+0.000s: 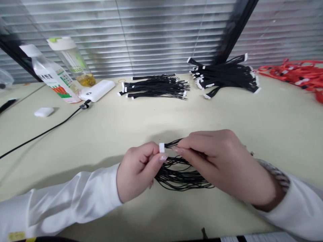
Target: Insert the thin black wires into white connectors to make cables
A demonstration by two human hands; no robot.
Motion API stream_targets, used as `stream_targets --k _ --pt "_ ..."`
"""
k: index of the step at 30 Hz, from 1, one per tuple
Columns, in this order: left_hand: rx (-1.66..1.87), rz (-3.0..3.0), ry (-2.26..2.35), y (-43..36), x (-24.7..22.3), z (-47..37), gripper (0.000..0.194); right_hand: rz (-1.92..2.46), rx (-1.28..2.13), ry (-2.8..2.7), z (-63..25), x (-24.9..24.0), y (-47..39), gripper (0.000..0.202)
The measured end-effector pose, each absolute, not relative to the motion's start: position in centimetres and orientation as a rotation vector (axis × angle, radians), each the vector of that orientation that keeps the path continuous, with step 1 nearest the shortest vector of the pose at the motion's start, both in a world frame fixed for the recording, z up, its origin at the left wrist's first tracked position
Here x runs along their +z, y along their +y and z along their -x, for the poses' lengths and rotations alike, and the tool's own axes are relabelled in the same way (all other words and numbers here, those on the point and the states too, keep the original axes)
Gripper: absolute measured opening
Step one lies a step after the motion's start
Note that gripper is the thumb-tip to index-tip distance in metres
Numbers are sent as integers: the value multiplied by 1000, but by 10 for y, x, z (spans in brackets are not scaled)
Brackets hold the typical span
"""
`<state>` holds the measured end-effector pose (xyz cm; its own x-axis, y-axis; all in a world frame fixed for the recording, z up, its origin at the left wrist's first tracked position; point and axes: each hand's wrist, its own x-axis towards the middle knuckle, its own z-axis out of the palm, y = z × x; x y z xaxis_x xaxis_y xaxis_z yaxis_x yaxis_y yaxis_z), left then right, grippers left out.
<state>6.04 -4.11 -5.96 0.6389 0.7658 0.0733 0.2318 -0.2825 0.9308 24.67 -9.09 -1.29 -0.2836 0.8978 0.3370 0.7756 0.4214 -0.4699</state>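
Note:
Between the thumb and fingers of my left hand [140, 168] is a small white plug connector [162, 147]. Thin black wires [173, 144] run from it toward my right hand [222, 164], whose thumb and index finger pinch them close to the connector. Below, a loose bundle of black wires [181, 176] spans the gap between both hands. Its ends are hidden behind the fingers, so I cannot tell how each hand bears it.
Cut black cables with white connectors [153, 87] lie at the back middle, a thicker cable pile [224, 75] beside them. Red cables [295, 74] are far right. A bottle [54, 75], tumbler [73, 60], power bank [98, 90] and white case [44, 112] stand left; a black cord [47, 130] crosses there.

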Motion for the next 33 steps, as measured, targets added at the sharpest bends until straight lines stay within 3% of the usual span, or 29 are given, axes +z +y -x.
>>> stream_targets --k 6,10,13,19,23,25,27,33 --pt "654 -1931 792 -42 -58 -61 27 1493 261 -2161 -239 -19 -90 27" --pt "651 -1876 798 -41 -58 -61 29 1445 218 -2163 -243 -17 -87 20" --pt "716 -1719 861 -39 -60 -63 33 1466 -57 -2133 -256 -10 -84 4" --pt "835 -1574 890 -37 -60 -67 34 1552 -299 -2194 -268 -6 -92 22" --pt "875 -1566 883 -38 -60 -67 35 1541 -642 -2154 -255 -7 -104 14" --pt "880 -1553 871 -38 -60 -66 34 1499 -744 -2201 -248 -5 -109 23" --pt "884 -1548 857 -38 -61 -65 34 1470 -721 -2267 -244 -5 -114 26" --pt "891 -1607 812 -39 -64 -62 32 1739 -160 -2368 -248 -11 -110 25"
